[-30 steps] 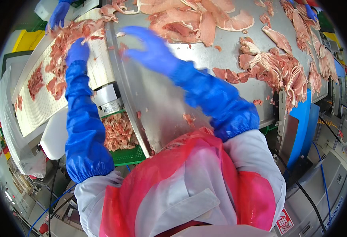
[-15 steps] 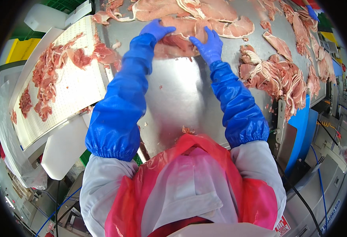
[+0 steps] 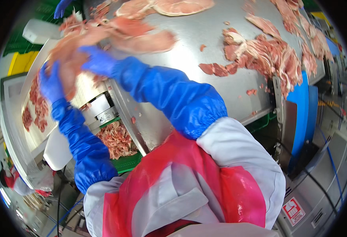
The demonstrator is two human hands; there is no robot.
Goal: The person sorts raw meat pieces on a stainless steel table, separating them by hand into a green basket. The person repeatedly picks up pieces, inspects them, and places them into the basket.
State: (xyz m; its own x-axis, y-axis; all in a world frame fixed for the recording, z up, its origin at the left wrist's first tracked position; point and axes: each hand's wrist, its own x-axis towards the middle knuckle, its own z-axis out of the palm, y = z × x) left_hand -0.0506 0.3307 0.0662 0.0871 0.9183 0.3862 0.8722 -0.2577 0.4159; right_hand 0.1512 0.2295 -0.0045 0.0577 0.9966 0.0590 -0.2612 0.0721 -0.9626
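Observation:
My left hand (image 3: 51, 83), in a blue glove, grips blurred raw meat slices (image 3: 66, 55) over the pale belt (image 3: 86, 89) at the left. My right hand (image 3: 94, 61) is on the same slices from the right, fingers curled on them and smeared by motion. Meat scraps (image 3: 37, 104) lie on the belt beside and under my hands. The steel table (image 3: 193, 39) carries large flat slices (image 3: 181, 6) at the back and piles of folded slices (image 3: 276, 59) at the right. Below the belt, a green crate (image 3: 128, 162) holds trimmings (image 3: 112, 140).
A white block (image 3: 41, 31) and a yellow container (image 3: 23, 62) stand at the far left. A co-worker's gloved hand (image 3: 63, 6) shows at the top left. A blue machine panel (image 3: 312, 118), cables and another person (image 3: 13, 179) at lower left are around the table.
Both my hands have swung left from the slices at the table's middle to the belt, taking slices along. The right forearm now crosses diagonally and the view has shifted.

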